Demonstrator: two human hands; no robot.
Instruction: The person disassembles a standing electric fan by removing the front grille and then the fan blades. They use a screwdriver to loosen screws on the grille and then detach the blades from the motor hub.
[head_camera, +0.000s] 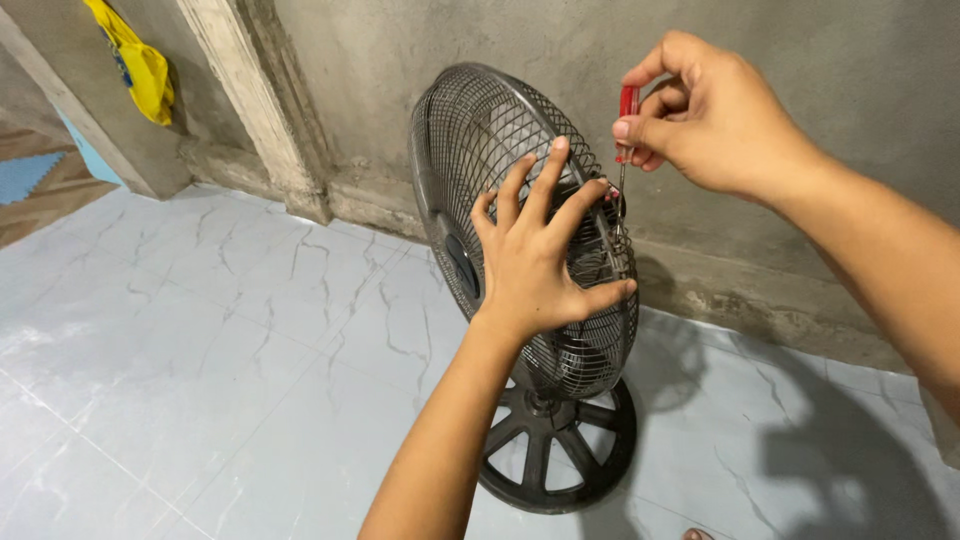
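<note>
Floor: pale marbled tiles (200, 330) fill the left and the foreground, with thin dark veins and faint grout lines.
Far left: a strip of wooden flooring and one blue mat (25, 175) at the frame's edge.
Yellow bag: one, hanging (140, 65) high on the wall, top left.
Wall: bare rough concrete (850, 60) runs across the back, with one pale chipped pillar (255, 100) left of centre.
Fan: one dark pedestal fan (470, 130) stands on the tiles near the wall, wire cage turned edge-on, with one round spoked base (560, 450) flat on the floor.
Left hand: there it is (535, 255), fingers spread wide and pressed against the cage's wires, thumb hooked at the rim, steadying it.
Screwdriver: one, small, red handle (628, 105), thin shaft pointing down to the cage rim.
Right hand: up top (715, 115), fingertips pinched closed around that red handle.
Shadows: the fan's and the person's fall on the tiles at right.
Bottom edge: a toe tip (697, 535) just peeks in.
</note>
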